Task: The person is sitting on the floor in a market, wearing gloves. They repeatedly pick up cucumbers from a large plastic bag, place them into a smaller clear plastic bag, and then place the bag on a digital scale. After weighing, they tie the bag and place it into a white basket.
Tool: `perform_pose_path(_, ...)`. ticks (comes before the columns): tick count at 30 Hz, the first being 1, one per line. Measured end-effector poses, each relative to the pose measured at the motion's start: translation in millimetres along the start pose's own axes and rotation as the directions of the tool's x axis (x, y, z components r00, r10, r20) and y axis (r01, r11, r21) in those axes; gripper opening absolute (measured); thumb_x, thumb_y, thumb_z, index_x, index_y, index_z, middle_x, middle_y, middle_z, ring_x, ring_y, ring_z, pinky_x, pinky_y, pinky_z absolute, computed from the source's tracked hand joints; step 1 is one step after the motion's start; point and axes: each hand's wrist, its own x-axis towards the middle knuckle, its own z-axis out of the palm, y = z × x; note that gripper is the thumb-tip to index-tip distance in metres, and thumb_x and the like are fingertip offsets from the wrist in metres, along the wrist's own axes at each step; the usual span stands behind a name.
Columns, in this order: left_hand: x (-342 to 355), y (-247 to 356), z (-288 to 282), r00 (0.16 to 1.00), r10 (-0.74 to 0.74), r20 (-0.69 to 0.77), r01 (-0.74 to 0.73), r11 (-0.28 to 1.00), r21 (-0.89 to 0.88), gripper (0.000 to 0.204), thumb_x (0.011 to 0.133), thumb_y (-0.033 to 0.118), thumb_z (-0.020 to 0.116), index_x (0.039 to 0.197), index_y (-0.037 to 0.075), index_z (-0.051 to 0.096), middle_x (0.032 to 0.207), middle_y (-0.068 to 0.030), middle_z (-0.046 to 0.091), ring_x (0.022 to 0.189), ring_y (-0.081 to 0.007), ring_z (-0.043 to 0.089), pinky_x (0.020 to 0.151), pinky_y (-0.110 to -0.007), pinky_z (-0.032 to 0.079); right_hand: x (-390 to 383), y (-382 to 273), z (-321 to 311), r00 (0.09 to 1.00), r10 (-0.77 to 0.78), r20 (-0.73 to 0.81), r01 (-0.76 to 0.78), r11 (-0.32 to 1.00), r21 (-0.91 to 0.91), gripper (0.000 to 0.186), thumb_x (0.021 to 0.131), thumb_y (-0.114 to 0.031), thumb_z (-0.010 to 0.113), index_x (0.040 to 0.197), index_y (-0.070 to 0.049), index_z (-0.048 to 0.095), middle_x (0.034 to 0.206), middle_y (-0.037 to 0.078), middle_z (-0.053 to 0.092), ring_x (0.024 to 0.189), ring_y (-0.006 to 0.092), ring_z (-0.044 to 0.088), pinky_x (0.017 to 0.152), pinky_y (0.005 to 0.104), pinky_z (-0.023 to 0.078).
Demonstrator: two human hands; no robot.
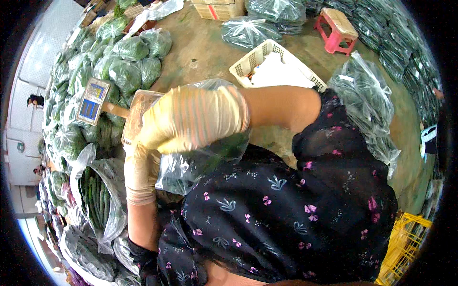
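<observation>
Centrally: gloved left hand (140, 168) meets gloved right hand (179, 118); fingers hidden, neither grip can be told. Clear bag (179, 170): beneath the right hand, near the lap. Scale (136, 113): partly covered by that hand. Leftward: open bag (118, 198) of long green vegetables (97, 195). Beyond: cream crate (306, 75), red stool (329, 39).

Bag (178, 172) — glossy, crinkled plastic

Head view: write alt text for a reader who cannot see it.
A person's gloved right hand and gloved left hand meet beside a clear plastic bag, near a scale display. At left, an open bag shows long, cucumber-like vegetables before piled bagged greens. Beyond the right forearm sits a cream basket.
</observation>
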Motion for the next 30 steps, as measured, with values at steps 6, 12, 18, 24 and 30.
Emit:
perform_pose_path(6,-9,4,14,0.928,0.217,0.304,-0.373,0.513,0.773,0.022,0.087,0.005,0.067,0.108,0.006,0.066,0.114,-0.0066,0.064,0.1,-0.0126,0.059,0.089,-0.029,0.048,9,43,63,0.906,0.372,-0.201,-0.123,0.687,0.716,0.023,0.087,-0.025,0.069,0.096,-0.005,0.066,0.088,0.008,0.068,0.082,0.0191,0.066,0.073,0.0335,0.053)
perform_pose_path(12,20,22,20,0.726,0.297,0.62,-0.449,-0.478,0.755,0.036,0.064,0.005,0.067,0.099,0.01,0.062,0.095,-0.0107,0.062,0.087,-0.0333,0.057,0.074,-0.042,0.042,-3,95,97,0.985,0.124,-0.117,-0.074,0.929,0.363,0.027,0.079,-0.024,0.068,0.105,-0.016,0.063,0.093,0.004,0.069,0.084,0.0246,0.068,0.071,0.0383,0.053)
perform_pose_path(18,14,38,11,0.676,0.37,0.638,-0.349,-0.602,0.718,0.023,0.07,0.018,0.072,0.087,0.009,0.058,0.084,-0.0107,0.054,0.08,-0.0336,0.054,0.07,-0.044,0.043,28,96,109,0.977,0.211,0.013,-0.209,0.961,0.179,0.019,0.083,-0.024,0.062,0.098,-0.013,0.065,0.088,0.009,0.068,0.083,0.0265,0.067,0.073,0.0397,0.052)
perform_pose_path(24,-5,34,10,0.645,0.317,0.696,-0.625,-0.305,0.718,0.032,0.075,0.006,0.075,0.069,0.008,0.044,0.067,-0.0097,0.045,0.062,-0.0331,0.047,0.058,-0.044,0.037,28,56,45,0.952,0.27,0.146,-0.272,0.962,-0.005,0.033,0.085,-0.036,0.056,0.099,-0.009,0.069,0.088,0.014,0.07,0.083,0.0335,0.067,0.076,0.0473,0.051)
perform_pose_path(30,-35,-8,-40,0.882,0.227,0.414,-0.449,0.132,0.884,0.033,0.084,0.002,0.069,0.069,0.006,0.04,0.063,-0.0077,0.037,0.056,-0.0237,0.035,0.052,-0.034,0.032,-41,79,28,0.846,0.491,0.211,-0.486,0.871,-0.078,0.032,0.085,-0.039,0.057,0.098,-0.013,0.071,0.094,0.012,0.071,0.084,0.0325,0.067,0.077,0.0436,0.051)
